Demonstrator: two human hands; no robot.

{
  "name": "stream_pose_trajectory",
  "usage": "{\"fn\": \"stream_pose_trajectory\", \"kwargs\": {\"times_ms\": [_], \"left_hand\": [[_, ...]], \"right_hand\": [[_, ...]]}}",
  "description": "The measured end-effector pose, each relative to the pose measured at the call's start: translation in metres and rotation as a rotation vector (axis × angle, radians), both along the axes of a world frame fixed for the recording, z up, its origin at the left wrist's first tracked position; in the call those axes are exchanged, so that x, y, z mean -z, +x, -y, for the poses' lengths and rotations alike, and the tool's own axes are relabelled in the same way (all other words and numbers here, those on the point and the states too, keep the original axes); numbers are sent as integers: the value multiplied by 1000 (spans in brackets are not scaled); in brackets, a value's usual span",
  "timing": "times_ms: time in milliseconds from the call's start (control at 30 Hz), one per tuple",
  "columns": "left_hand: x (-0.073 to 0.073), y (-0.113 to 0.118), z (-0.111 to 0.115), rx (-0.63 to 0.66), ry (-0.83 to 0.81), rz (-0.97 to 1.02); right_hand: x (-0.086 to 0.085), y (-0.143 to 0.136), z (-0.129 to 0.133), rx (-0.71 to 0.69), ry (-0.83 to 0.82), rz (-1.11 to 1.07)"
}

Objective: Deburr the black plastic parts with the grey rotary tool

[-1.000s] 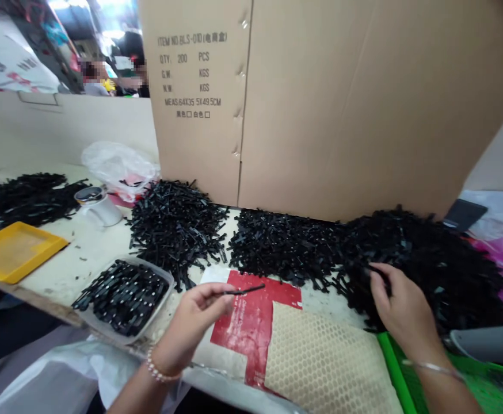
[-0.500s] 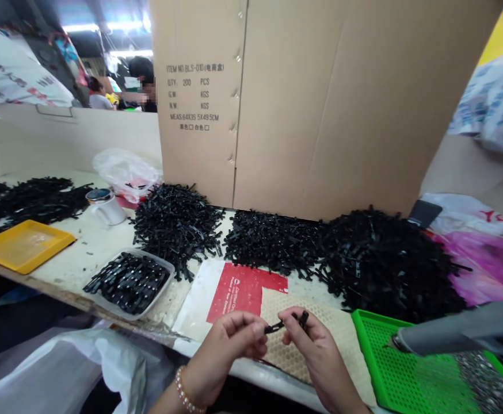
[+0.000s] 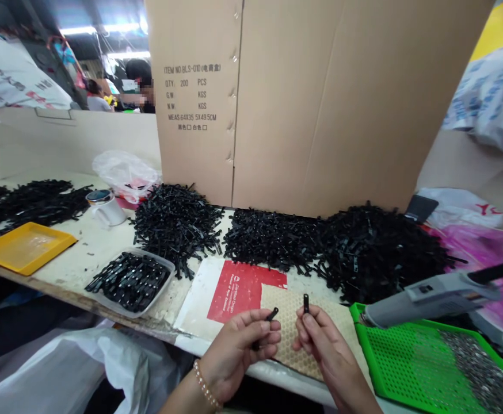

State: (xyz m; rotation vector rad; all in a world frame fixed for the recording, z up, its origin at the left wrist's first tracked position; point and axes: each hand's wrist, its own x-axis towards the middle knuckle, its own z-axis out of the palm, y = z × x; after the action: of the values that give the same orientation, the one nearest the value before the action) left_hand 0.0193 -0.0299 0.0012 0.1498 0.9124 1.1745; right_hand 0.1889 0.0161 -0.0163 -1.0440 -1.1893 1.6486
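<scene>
Above the beige honeycomb mat [image 3: 333, 310], my left hand [image 3: 245, 345], with a beaded bracelet at the wrist, pinches a small black part [image 3: 273, 314]. My right hand [image 3: 320, 339] grips another black part [image 3: 306, 303], which stands upright from the fingertips. The two parts are apart. Beyond the hands lie heaps of similar black pieces [image 3: 271, 238]. A clear plastic tub [image 3: 172, 270] to the left holds many of them in rows. At the right, a grey powered tool [image 3: 424, 299] rests over a green perforated tray [image 3: 389, 368] with small metal pieces.
A large cardboard sheet [image 3: 286, 109] stands behind the heaps. A yellow tray [image 3: 27, 247], a white lidded mug [image 3: 109, 211] and a clear plastic bag [image 3: 124, 172] are on the left. A pink bag [image 3: 502, 287] lies at the right. Other people show in the background.
My hands have moved slightly apart, and each now holds a separate black part pointing upward. The grey tool has shifted left and up over the green tray.
</scene>
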Motion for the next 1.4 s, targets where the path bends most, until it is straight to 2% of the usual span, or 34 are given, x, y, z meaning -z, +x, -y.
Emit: {"fn": "stream_pose_trajectory", "kwargs": {"times_ms": [167, 367, 500, 700, 833, 1000, 1133, 1267, 1400], "left_hand": [[0, 7, -4, -78, 38, -89], [-5, 13, -6, -94, 65, -120], [-8, 14, -5, -102, 19, -68], [-4, 10, -7, -24, -5, -92], [12, -12, -12, -39, 47, -368], [36, -52, -13, -79, 163, -912], [50, -70, -14, -76, 305, -1337], [58, -75, -16, 12, 300, -1409], [60, -74, -18, 24, 293, -1408]], "right_hand": [[-3, -2, 8, -53, 108, 123], [-1, -9, 9, -8, 250, 168], [3, -6, 6, 93, 200, 132], [6, 0, 3, 117, 147, 197], [11, 9, 0, 141, 102, 173], [17, 18, -4, 113, 150, 221], [16, 19, -2, 90, 207, 251], [11, 26, -13, 93, 310, 383], [9, 41, -59, 171, 590, 807]]}}
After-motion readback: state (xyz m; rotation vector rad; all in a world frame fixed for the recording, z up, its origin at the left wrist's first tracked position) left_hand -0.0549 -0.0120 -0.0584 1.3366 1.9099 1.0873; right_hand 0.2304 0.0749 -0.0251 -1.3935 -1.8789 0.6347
